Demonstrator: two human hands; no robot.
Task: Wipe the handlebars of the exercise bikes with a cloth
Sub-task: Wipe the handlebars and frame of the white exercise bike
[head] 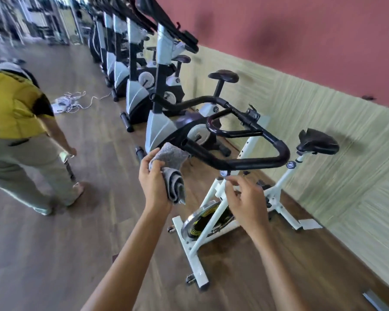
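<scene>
Gripping a grey folded terry cloth (173, 173) in the left hand (154, 179), fingers (150, 158) clamped round its middle. Holding the cloth's upper fold at the 9 o'clock end of the black padded loop handlebar (252, 163) of a white-framed spin bike (213, 198); touching the grip or just short of it, cannot tell. Hovering the right hand (245, 205) at 6 o'clock of the handlebar, its fingers apart and loosely bent, gripping nothing, fingertips just beside a small round silver knob (223, 173) on the white post. Noting a black saddle (318, 141) at 3 o'clock of the handlebar and a chrome-rimmed black and yellow flywheel (202, 223) low in the frame at 6 o'clock. Noting a brown wood-plank floor (54, 243) underneath. Seeing a row of grey and black upright exercise bikes (157, 124) running off toward 11 o'clock along a red and pale panelled wall (323, 52). Noting at 9 o'clock a person in a yellow shirt (9, 104), back turned, with tangled white cords (70, 102) lying on the floor beyond.
</scene>
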